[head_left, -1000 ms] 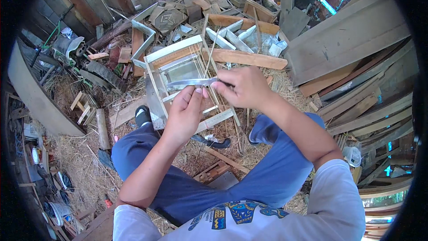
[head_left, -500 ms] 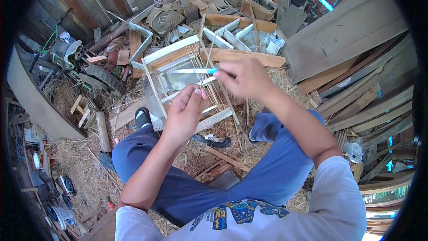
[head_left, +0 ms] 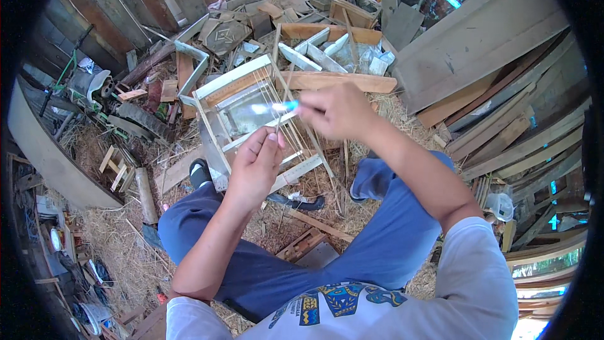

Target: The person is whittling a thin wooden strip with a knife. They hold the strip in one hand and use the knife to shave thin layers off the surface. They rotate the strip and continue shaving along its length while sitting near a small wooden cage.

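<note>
My right hand [head_left: 336,111] grips the handle of a knife whose shiny blade [head_left: 272,108] points left, above my knees. My left hand [head_left: 255,167] sits just below it and pinches a thin pale stick [head_left: 282,97] that rises past the blade. Blade and stick cross near the stick's upper part. Behind both hands a white wooden frame [head_left: 217,88] with several thin slats lies on the straw.
A long plank [head_left: 333,80] lies behind the frame. Big boards [head_left: 478,38] lean at the right. Scrap wood is piled at the back. A dark-handled tool [head_left: 296,201] lies on the straw between my legs. A bicycle [head_left: 69,82] stands far left.
My right hand has carried the blade up and away along the stick. My left hand has stayed in about the same place, still holding the stick.
</note>
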Tool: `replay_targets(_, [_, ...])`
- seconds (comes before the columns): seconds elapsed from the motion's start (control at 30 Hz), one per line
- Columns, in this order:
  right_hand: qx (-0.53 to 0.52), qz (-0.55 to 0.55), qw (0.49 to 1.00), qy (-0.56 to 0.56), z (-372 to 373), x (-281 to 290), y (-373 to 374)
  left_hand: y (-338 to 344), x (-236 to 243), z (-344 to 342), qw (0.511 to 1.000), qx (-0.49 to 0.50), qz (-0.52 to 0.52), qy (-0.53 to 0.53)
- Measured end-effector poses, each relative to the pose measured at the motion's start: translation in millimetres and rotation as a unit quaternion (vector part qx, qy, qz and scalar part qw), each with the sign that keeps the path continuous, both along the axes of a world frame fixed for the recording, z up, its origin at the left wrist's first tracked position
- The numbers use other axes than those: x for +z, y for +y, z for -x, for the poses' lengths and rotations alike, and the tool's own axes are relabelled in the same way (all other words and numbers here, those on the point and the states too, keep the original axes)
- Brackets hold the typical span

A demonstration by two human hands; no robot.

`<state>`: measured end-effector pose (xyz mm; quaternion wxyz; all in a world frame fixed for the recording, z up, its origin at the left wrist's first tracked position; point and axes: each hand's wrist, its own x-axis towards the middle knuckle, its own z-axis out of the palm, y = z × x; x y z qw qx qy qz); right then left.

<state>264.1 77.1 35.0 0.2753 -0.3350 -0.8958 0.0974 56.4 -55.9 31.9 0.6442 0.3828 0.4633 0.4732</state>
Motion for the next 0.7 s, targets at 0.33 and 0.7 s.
replay_targets(0.33, [-0.096,0.097,0.989,-0.054,0.0,2.8,5.5,1.9,-2.3,0.2,1.000,0.008,0.006,0.025])
replay_targets(0.7, [-0.213,0.156,0.960,0.090,-44.2,-26.9,66.4,2.4,8.5,5.7,0.986,-0.007,0.123,-0.109])
